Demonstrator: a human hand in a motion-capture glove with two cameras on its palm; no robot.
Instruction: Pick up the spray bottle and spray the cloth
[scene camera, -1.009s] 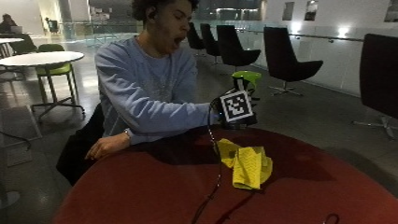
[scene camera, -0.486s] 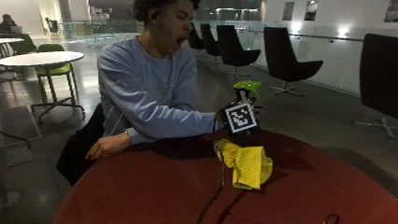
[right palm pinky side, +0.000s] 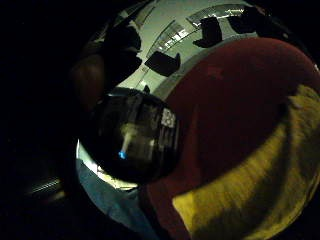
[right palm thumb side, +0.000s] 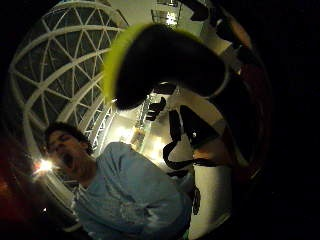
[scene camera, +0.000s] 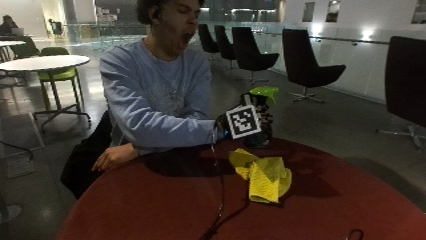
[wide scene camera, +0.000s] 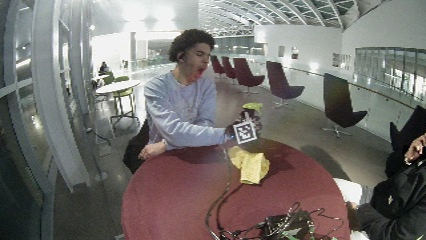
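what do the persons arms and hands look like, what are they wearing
Both arms are in long light blue sweatshirt sleeves. The right hand wears a black glove with black straps across the palm. The left hand is bare, with the sleeve cuff reaching its wrist.

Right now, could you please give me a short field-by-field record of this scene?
surface: round red table
spray bottle: dark body, green head, base at the table's far edge
right hand: gloved, grips the spray bottle
cloth: yellow, crumpled on the table, beside the bottle
left hand: bare, rests on the table edge
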